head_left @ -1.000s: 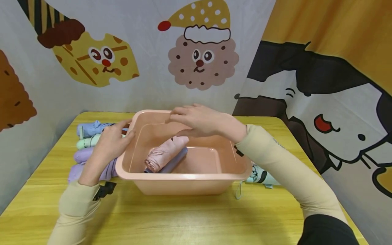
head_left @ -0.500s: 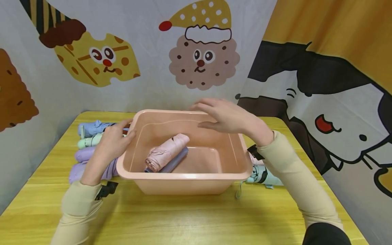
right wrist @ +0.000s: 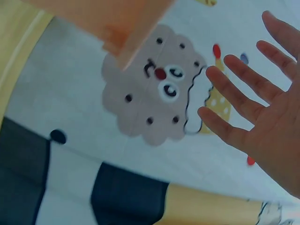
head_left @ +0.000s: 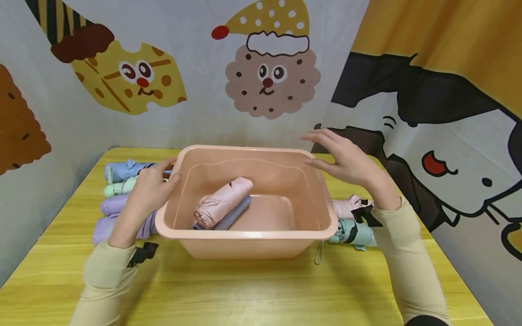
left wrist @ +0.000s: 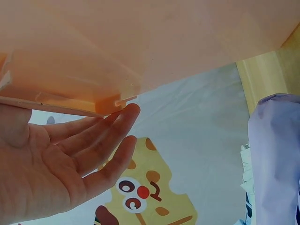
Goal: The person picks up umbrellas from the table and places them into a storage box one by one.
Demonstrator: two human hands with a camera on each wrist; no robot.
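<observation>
A peach plastic tub [head_left: 244,235] stands in the middle of the table in the head view. Inside it, a pink folded umbrella [head_left: 223,202] leans across a bluish-purple one [head_left: 234,214]. My left hand [head_left: 152,186] rests at the tub's left rim; in the left wrist view the same hand [left wrist: 70,157] has loosely extended fingers touching the rim's underside. My right hand [head_left: 346,158] hovers at the tub's back right corner, holding nothing. Its fingers are spread in the right wrist view, where the hand [right wrist: 262,108] is apart from the tub [right wrist: 140,28].
Left of the tub lie several folded umbrellas: blue [head_left: 122,171], mint green [head_left: 118,188] and purple [head_left: 107,228]. On its right are a pink umbrella [head_left: 344,207] and a mint one [head_left: 356,234] with a wrist loop. A cartoon-print cloth [head_left: 195,122] hangs behind the wooden table [head_left: 244,294].
My right hand has moved right, from above the tub's inside to its back right corner, uncovering the pink umbrella beside the tub. The left hand has stayed at the rim.
</observation>
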